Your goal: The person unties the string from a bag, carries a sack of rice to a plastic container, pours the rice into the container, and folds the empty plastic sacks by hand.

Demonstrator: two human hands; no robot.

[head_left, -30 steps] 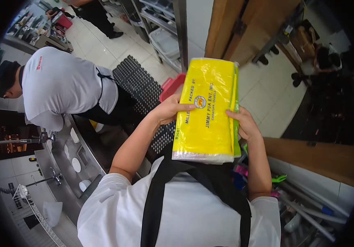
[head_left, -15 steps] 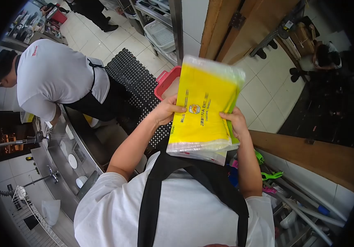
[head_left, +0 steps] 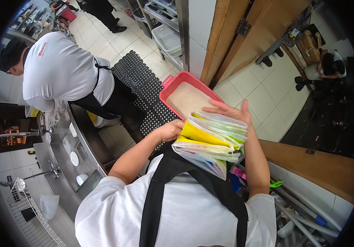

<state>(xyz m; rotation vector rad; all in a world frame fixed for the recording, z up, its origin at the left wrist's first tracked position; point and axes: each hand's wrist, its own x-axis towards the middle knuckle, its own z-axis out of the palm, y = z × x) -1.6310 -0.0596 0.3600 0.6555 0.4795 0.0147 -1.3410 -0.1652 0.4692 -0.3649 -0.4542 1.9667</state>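
A stack of folded yellow and clear plastic bags (head_left: 210, 140) is in front of my chest, its open-looking clear edges turned up toward me. My left hand (head_left: 170, 131) is closed on the stack's left side. At the far right side of the stack, my right hand (head_left: 235, 112) has its fingers spread and thumb raised; its palm is close against the bags, and I cannot tell whether it touches them. Just beyond the stack, on the floor, sits a pink tub (head_left: 165, 95) holding a pale, grainy material.
A co-worker (head_left: 61, 70) in a white shirt bends over the steel sink counter (head_left: 88, 158) at left. A black perforated mat (head_left: 138, 82) covers part of the tiled floor. Wooden door (head_left: 259, 37) and mop handles (head_left: 304, 206) are at right; a rack (head_left: 168, 39) stands ahead.
The stack tipped from showing its printed yellow face to showing its edges, and came lower. My right hand went from gripping it to spread fingers. More of the pink tub shows.
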